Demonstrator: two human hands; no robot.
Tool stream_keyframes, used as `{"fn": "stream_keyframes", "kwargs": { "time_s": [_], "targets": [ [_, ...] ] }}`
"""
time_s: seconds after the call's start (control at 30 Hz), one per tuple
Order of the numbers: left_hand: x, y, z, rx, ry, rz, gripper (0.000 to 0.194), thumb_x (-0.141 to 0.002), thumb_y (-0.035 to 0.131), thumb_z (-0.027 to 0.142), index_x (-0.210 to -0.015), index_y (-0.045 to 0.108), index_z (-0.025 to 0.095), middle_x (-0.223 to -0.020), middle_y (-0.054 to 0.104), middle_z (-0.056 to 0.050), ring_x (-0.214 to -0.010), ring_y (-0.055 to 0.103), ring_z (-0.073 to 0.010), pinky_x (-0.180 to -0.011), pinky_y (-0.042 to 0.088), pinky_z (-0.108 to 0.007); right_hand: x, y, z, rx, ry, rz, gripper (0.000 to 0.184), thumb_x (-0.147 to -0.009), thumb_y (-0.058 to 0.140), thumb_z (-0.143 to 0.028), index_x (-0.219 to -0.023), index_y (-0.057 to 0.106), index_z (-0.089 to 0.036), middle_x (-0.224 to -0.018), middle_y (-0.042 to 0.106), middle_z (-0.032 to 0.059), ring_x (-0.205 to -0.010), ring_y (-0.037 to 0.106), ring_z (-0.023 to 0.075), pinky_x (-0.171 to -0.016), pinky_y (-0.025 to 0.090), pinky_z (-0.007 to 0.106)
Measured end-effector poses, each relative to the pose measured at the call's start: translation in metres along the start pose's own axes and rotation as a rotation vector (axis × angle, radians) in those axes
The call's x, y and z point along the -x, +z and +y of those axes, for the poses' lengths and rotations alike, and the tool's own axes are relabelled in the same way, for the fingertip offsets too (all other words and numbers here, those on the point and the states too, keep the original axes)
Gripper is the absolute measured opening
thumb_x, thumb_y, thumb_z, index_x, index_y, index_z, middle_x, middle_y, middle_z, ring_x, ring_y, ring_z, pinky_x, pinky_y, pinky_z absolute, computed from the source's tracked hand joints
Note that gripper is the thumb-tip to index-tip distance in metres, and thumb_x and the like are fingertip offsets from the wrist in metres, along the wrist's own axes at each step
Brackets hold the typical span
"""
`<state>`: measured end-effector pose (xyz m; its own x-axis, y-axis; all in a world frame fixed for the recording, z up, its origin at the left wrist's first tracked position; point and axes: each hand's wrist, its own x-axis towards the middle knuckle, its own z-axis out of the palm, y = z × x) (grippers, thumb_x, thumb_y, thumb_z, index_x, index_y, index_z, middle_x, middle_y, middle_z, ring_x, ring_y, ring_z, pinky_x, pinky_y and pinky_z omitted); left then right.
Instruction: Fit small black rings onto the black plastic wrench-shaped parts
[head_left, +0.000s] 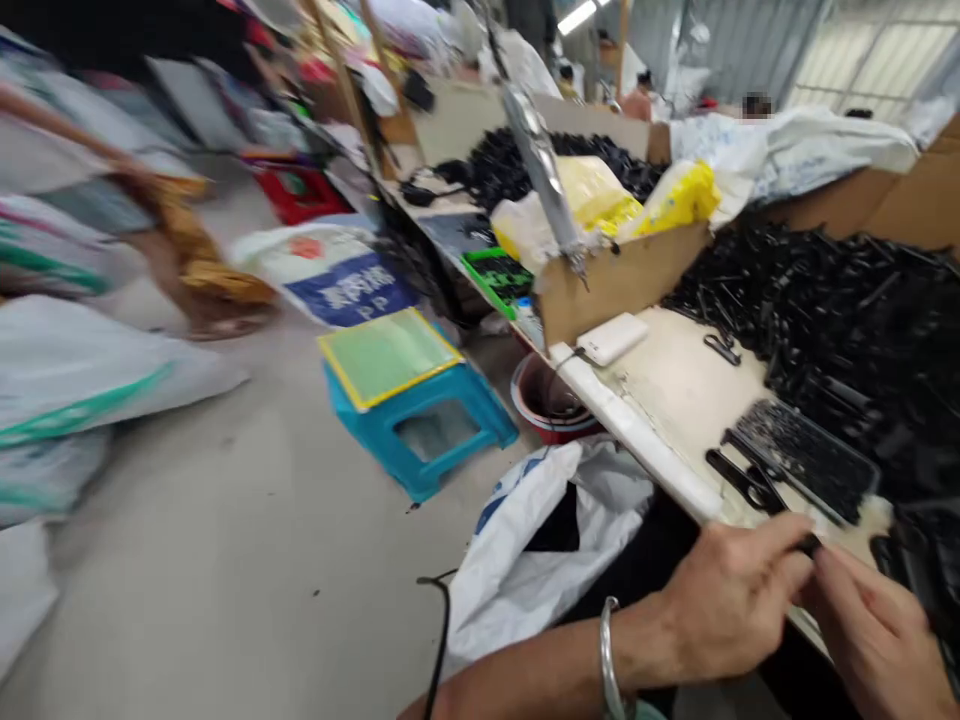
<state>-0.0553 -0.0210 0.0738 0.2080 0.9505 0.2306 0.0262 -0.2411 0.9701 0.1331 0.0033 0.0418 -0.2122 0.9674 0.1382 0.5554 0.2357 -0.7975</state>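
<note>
My left hand (pixel 731 590), with a silver bangle on its wrist, is closed at the table's edge, its fingers pinching a small black plastic piece (pixel 808 545). Fingers of my right hand (pixel 874 620) close on that same piece from the other side. Most of the piece is hidden by the fingers, so its exact kind does not show. Just beyond my hands, several loose black plastic parts (pixel 739 480) lie beside a dark flat rectangular object (pixel 806 450) sprinkled with pale bits. A big heap of black plastic parts (pixel 840 310) covers the tabletop behind them.
A white power bank (pixel 613 338) rests near a cardboard divider (pixel 622 280). Below the table edge stand a white woven sack (pixel 517 560), a red bucket (pixel 555 432) and a blue stool (pixel 420 440). Another person's legs (pixel 157 250) and full sacks (pixel 97 370) are at left.
</note>
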Motion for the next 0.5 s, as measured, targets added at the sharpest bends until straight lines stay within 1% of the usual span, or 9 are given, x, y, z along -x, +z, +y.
{"fn": "stream_keyframes", "kwargs": {
  "time_s": [0.03,0.07,0.13,0.2,0.27,0.33,0.37,0.43,0.5],
  "targets": [
    [0.001,0.002,-0.003,-0.028,-0.002,0.025,0.035,-0.091,0.042,0.018,-0.117,0.065,0.013,-0.057,0.058,0.001,-0.057,0.057,-0.013,-0.062,0.048,-0.021,0.003,0.005,-0.011,-0.061,0.07,-0.024,0.036,-0.092,0.051,-0.05,-0.087,0.073,-0.021,-0.073,0.069,0.0061,-0.062,0.067,0.0234,-0.054,0.058,0.03],
    [0.001,0.003,-0.006,-0.051,-0.005,0.042,0.035,-0.092,0.042,0.019,-0.117,0.064,0.013,-0.056,0.058,0.001,-0.056,0.057,-0.013,-0.061,0.047,-0.021,0.002,0.01,-0.022,-0.111,0.082,-0.029,0.04,-0.093,0.05,-0.051,-0.084,0.072,-0.02,-0.07,0.068,0.0051,-0.061,0.066,0.0214,-0.053,0.057,0.028],
    [-0.003,-0.003,-0.009,-0.107,0.016,0.034,0.034,-0.092,0.043,0.018,-0.119,0.064,0.014,-0.06,0.062,0.0,-0.059,0.059,-0.0128,-0.061,0.047,-0.021,-0.006,0.015,-0.038,-0.108,0.062,-0.014,0.042,-0.093,0.05,-0.053,-0.081,0.072,-0.019,-0.065,0.066,0.0033,-0.058,0.063,0.0183,-0.051,0.055,0.025],
    [-0.013,-0.017,-0.01,-0.242,0.074,0.016,0.034,-0.093,0.046,0.02,-0.122,0.062,0.016,-0.072,0.068,-0.003,-0.064,0.062,-0.0136,-0.063,0.047,-0.022,-0.019,0.011,-0.043,-0.08,0.026,-0.012,0.038,-0.093,0.052,-0.052,-0.094,0.072,-0.019,-0.074,0.069,0.0032,-0.065,0.067,0.0181,-0.063,0.058,0.027],
    [-0.032,-0.038,-0.01,-0.517,0.083,0.09,0.035,-0.095,0.046,0.023,-0.126,0.06,0.02,-0.088,0.072,-0.006,-0.073,0.065,-0.0163,-0.069,0.047,-0.025,-0.028,-0.002,-0.037,-0.04,0.01,0.111,0.037,-0.093,0.052,-0.049,-0.109,0.068,-0.019,-0.086,0.072,0.005,-0.07,0.069,0.0184,-0.072,0.058,0.031],
    [-0.055,-0.059,-0.015,-0.835,-0.01,0.165,0.035,-0.096,0.043,0.026,-0.128,0.059,0.023,-0.09,0.072,-0.008,-0.075,0.066,-0.0203,-0.069,0.046,-0.03,-0.032,-0.014,-0.024,0.064,0.018,0.21,0.036,-0.094,0.052,-0.047,-0.112,0.067,-0.019,-0.088,0.072,0.0056,-0.068,0.068,0.0184,-0.069,0.057,0.032],
    [-0.067,-0.069,-0.019,-0.969,-0.063,0.163,0.035,-0.096,0.043,0.027,-0.127,0.059,0.024,-0.09,0.072,-0.009,-0.078,0.066,-0.0231,-0.07,0.046,-0.032,-0.032,-0.018,-0.017,0.146,0.011,0.222,0.035,-0.094,0.052,-0.046,-0.109,0.068,-0.019,-0.088,0.072,0.006,-0.068,0.068,0.0189,-0.067,0.056,0.032],
    [-0.089,-0.085,-0.03,-1.154,-0.163,0.081,0.034,-0.096,0.041,0.027,-0.122,0.062,0.024,-0.089,0.072,-0.01,-0.083,0.066,-0.0279,-0.068,0.044,-0.034,-0.03,-0.021,-0.004,0.341,-0.032,0.159,0.033,-0.093,0.052,-0.045,-0.102,0.069,-0.018,-0.09,0.071,0.0075,-0.071,0.066,0.0213,-0.069,0.054,0.035],
    [-0.105,-0.097,-0.044,-1.251,-0.228,-0.027,0.031,-0.094,0.041,0.023,-0.113,0.066,0.024,-0.09,0.071,-0.011,-0.086,0.065,-0.0292,-0.068,0.043,-0.035,-0.029,-0.017,0.006,0.516,-0.084,0.073,0.033,-0.093,0.052,-0.044,-0.103,0.068,-0.018,-0.098,0.069,0.0096,-0.078,0.066,0.0242,-0.072,0.051,0.037]
  ]
}}
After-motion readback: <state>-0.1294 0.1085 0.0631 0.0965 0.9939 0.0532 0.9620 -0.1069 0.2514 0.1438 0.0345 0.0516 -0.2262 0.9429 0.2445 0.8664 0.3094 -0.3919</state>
